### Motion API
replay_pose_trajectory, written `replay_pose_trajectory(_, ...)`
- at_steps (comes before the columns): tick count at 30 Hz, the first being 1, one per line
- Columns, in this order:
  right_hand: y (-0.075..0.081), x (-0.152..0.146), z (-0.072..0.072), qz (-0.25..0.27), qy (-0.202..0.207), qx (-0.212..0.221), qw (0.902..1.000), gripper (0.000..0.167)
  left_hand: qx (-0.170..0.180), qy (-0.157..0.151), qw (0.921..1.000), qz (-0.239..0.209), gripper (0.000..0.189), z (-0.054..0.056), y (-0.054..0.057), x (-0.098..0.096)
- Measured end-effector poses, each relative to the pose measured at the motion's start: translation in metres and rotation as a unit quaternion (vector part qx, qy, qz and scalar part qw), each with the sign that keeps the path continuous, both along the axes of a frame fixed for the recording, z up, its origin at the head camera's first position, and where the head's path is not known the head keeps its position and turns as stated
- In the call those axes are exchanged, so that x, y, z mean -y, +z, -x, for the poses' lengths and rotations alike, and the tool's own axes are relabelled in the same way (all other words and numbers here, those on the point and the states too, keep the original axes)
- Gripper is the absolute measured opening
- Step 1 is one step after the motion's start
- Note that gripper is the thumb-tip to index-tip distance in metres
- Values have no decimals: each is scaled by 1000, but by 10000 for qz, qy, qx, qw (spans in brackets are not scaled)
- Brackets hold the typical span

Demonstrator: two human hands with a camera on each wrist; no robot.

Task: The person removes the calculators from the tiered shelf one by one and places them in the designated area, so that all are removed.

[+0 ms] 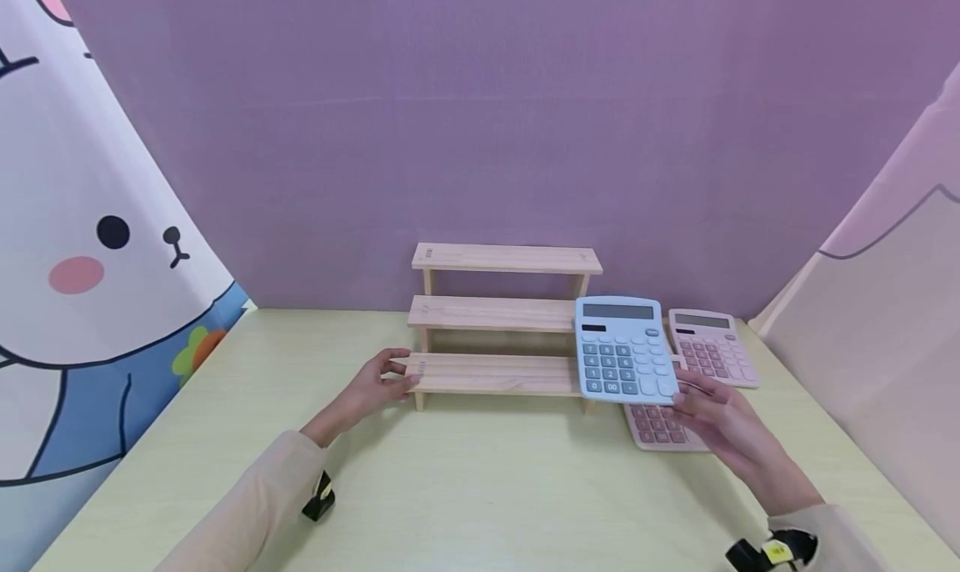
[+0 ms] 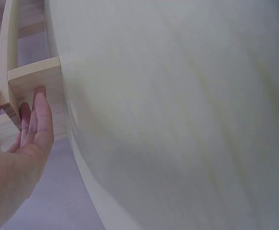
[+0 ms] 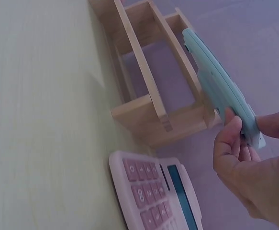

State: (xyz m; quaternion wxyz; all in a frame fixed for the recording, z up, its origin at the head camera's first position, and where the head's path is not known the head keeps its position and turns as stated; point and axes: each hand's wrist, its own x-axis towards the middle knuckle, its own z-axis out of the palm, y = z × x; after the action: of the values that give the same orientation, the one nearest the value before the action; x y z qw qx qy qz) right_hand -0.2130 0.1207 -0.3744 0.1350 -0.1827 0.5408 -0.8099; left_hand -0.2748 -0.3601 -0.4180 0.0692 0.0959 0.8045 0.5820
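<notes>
A blue calculator (image 1: 618,351) is pinched at its lower right by my right hand (image 1: 712,413), thumb on one face and fingers behind. It hangs tilted in the air before the right end of a three-step wooden shelf (image 1: 495,372). In the right wrist view the calculator (image 3: 220,81) shows edge-on, apart from the shelf. My left hand (image 1: 371,388) grips the left end of the lowest step. The left wrist view shows the thumb on the board (image 2: 7,91) and fingertips of the left hand (image 2: 27,143) against the leg beneath.
Two pink calculators lie right of the shelf: one farther back (image 1: 712,347), one nearer (image 1: 663,429) and partly hidden by the blue one and my right hand. A purple backdrop (image 1: 495,138) stands behind the pale table (image 1: 480,497). Printed cloths flank both sides.
</notes>
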Motion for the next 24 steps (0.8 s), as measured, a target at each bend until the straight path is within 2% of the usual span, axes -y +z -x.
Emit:
replay_pose_trajectory(13, -8, -35, -3, 667, 529, -81, 9963, 46, 38, 9, 10000, -33, 53, 1, 0, 0)
replay_pose_trajectory(24, -12, -64, -4, 708, 706, -58, 9950, 51, 61, -17, 10000, -76, 53, 2, 0, 0)
